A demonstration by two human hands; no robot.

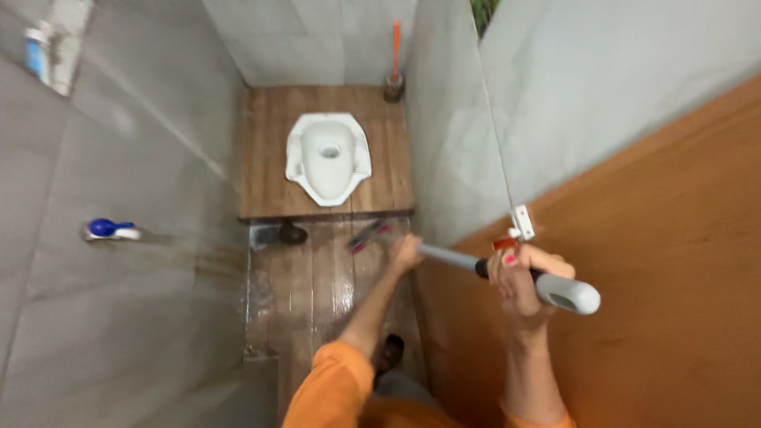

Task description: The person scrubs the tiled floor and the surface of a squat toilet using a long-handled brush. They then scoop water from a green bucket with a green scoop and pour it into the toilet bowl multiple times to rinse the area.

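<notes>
We look straight down into a narrow tiled stall. Our right hand (519,277), at about four o'clock from the middle of the view, is wrapped tight around the upper end of a long grey handle (452,260), just below its rounded grey end cap (569,295). Our left hand (405,254) sits further down the same handle, near the centre of the view, fingers closed over the shaft; the orange sleeve (333,388) of that arm comes up from six o'clock. The handle runs from the cap at four o'clock down toward the wet wooden-look floor (309,293), and its lower end is hidden behind the left hand, so we cannot tell what is fitted there.

At twelve o'clock a white squat toilet pan (328,157) is set into a raised brown step (265,158). Beyond it, in the corner at about one o'clock, an orange-handled brush (395,59) stands upright in its holder. Just below the step's edge lie a dark drain cover (292,233) and, near the left hand, a blurred pink and dark item (369,235) we cannot identify. At nine o'clock a blue-handled tap (111,229) sticks out of the grey wall. To the right, from two to five o'clock, stands a brown door panel (674,277) with a small white latch (522,222) just above the right hand.
</notes>
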